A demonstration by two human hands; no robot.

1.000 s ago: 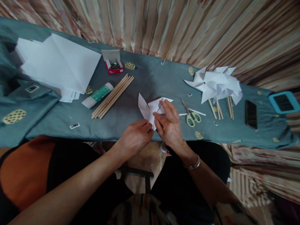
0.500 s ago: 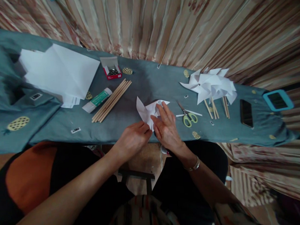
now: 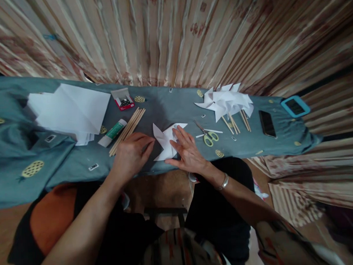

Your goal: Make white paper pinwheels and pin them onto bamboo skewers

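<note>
A white paper pinwheel [image 3: 165, 141] lies on the cloth-covered table, its points folded toward the centre. My right hand [image 3: 188, 149] rests over its right side, fingers spread on the paper and thumb stretched out along the near edge. To the left of the pinwheel, my left hand [image 3: 131, 153] is apart from it, thumb and forefinger brought together; anything between them is too small to make out. Just beyond that hand lie several wooden sticks [image 3: 131, 124], partly covered by it. A red box [image 3: 127, 106] of small metal pins stands open behind them.
A glue stick [image 3: 116, 130] and stacked white paper [image 3: 74, 109] lie left. To the right are green-handled scissors [image 3: 208, 137] with paper strips, finished pinwheels [image 3: 227, 99] on sticks, a phone [image 3: 267, 123] and a blue-framed device [image 3: 295, 106]. A curtain [image 3: 150, 40] hangs behind.
My left hand has left the pinwheel's near edge and moved left toward the sticks. My right hand stays on the paper, its thumb now stretched outward. The whole view has shifted slightly.
</note>
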